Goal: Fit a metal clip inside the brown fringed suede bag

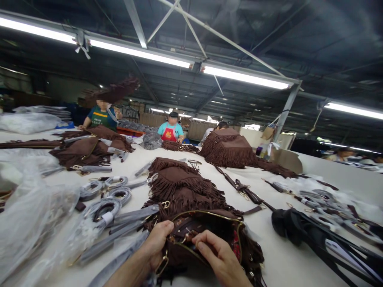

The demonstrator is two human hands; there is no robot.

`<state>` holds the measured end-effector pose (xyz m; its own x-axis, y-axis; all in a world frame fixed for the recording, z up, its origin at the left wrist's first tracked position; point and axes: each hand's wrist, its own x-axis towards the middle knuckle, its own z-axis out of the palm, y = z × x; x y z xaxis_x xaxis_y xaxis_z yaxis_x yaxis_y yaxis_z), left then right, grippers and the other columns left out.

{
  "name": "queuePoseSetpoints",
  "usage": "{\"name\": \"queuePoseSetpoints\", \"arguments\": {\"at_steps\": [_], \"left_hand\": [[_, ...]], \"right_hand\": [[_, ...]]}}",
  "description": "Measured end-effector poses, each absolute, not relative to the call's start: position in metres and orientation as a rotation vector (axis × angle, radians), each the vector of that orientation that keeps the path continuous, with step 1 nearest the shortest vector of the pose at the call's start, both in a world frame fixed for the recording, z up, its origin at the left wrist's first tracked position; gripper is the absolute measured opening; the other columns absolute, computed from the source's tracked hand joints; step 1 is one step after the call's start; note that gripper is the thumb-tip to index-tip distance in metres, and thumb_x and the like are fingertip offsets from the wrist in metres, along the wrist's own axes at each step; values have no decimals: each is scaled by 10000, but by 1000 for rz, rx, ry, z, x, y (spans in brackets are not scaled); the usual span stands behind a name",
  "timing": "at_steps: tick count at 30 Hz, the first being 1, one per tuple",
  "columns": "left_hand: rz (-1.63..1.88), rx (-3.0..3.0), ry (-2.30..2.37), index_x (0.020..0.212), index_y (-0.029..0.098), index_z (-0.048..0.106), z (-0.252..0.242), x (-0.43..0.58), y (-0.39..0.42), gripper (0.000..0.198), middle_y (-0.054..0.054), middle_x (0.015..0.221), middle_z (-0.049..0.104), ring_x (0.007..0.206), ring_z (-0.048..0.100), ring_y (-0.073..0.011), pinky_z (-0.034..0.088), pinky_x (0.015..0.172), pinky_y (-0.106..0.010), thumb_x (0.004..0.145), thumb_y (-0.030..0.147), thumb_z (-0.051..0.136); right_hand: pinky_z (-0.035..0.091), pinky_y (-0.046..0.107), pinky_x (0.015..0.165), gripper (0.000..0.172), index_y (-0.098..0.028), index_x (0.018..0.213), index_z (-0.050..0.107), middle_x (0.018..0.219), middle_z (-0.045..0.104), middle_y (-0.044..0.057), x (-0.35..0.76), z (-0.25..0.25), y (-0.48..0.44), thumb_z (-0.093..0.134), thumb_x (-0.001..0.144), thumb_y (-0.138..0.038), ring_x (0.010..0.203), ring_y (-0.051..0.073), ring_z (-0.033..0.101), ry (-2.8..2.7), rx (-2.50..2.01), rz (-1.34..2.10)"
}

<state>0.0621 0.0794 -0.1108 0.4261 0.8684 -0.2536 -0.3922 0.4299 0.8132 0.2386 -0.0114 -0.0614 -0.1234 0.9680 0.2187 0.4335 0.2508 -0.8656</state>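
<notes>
A dark brown fringed bag lies right in front of me, its gold zipper open and a patterned lining showing inside. My left hand grips the left edge of the bag's opening, thumb on top, beside a gold buckle. Over the opening, my right hand has thumb and fingers pinched together. What lies between them, if anything, is too small to make out. Behind this bag stretches a row of more brown fringed bags, partly overlapping one another.
Wrapped coiled straps and plastic film cover the left side. Black straps and more coils lie right. Fringed bags pile up at the back and back left. Co-workers stand across the table.
</notes>
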Motion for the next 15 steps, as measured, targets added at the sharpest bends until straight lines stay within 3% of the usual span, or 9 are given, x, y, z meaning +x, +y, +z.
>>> {"name": "queuePoseSetpoints", "arguments": {"at_steps": [5, 15], "left_hand": [[873, 719, 771, 691, 184, 504, -107, 62, 79, 186, 9, 569, 616, 464, 565, -136, 457, 514, -238, 774, 287, 635], [889, 726, 732, 733, 172, 541, -107, 66, 75, 235, 20, 561, 604, 491, 586, -154, 477, 541, -270, 719, 346, 698]], "right_hand": [[379, 262, 668, 245, -215, 730, 521, 764, 559, 2, 257, -70, -15, 457, 945, -313, 726, 183, 535, -1917, -1407, 467], [390, 239, 693, 202, -212, 755, 537, 807, 574, 9, 243, -82, -7, 440, 932, -200, 762, 167, 572, -1981, -1369, 355]]}}
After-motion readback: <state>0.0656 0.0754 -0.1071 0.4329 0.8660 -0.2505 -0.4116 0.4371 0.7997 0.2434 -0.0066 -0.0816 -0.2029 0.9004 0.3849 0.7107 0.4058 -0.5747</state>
